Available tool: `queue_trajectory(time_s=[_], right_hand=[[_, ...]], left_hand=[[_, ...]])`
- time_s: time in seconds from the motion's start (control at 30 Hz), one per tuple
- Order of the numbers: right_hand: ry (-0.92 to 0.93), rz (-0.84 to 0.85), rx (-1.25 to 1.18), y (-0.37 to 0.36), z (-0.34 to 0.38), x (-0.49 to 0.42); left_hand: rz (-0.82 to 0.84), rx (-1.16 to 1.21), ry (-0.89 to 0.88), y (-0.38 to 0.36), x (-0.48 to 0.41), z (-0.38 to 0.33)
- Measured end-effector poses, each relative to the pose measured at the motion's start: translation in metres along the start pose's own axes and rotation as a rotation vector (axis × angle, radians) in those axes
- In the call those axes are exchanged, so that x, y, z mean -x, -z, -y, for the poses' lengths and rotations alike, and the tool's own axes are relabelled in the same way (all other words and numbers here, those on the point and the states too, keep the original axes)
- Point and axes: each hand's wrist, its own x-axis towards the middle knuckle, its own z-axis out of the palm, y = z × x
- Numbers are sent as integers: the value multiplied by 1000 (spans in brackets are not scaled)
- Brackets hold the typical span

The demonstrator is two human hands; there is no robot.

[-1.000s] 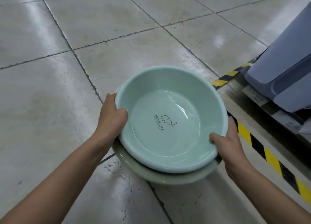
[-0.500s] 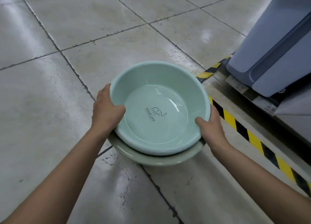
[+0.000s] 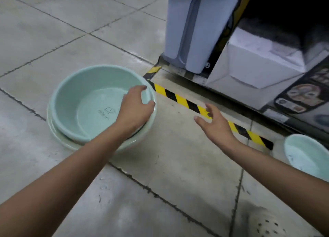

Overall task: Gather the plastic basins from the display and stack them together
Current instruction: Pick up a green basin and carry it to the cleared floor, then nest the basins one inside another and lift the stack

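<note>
The upper basin (image 3: 85, 101) sits nested in a paler lower basin (image 3: 58, 138) on the tiled floor (image 3: 178, 165), right under my left hand (image 3: 135, 108). That hand arches over the near-right rim, thumb outside and fingers inside, though I cannot tell whether it grips or only rests there. My right hand (image 3: 215, 122) hangs spread and holds nothing, well apart from the stack, above the striped hazard tape (image 3: 179, 98). A loose basin (image 3: 306, 153) lies further out to the right of that hand, cut by the frame edge. It is round, so no axis matters, and the right hand is clearly the nearer one. I judge it the next pickup. Beyond the fingertips stand a pale blue bin (image 3: 192, 26) and a white box (image 3: 258, 58).
</note>
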Motion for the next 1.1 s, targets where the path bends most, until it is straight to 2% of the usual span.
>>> queue_trajectory(time_s=[0.13, 0.37, 0.57, 0.67, 0.77, 0.93, 1.0, 1.1], right_hand=[[-70, -56, 45, 49, -60, 14], [-278, -251, 39, 152, -166, 44], [-413, -456, -41, 224, -255, 49], [-473, -487, -75, 248, -293, 54], [-516, -511, -118, 251, -320, 63], [-438, -565, -128, 238, -340, 69], [-418, -615, -133, 237, -341, 63], [-438, -636, -157, 237, -347, 55]], left_hand=[[162, 49, -2, -61, 18, -35], [443, 72, -33, -171, 46, -97], [634, -20, -154, -258, 44, -168], [758, -108, -175, -307, 53, -195], [806, -90, -62, -364, 62, -208], [763, 123, 315, -448, 76, -204], [707, 177, 396, -473, 83, -197], [670, 271, 427, -496, 92, -196]])
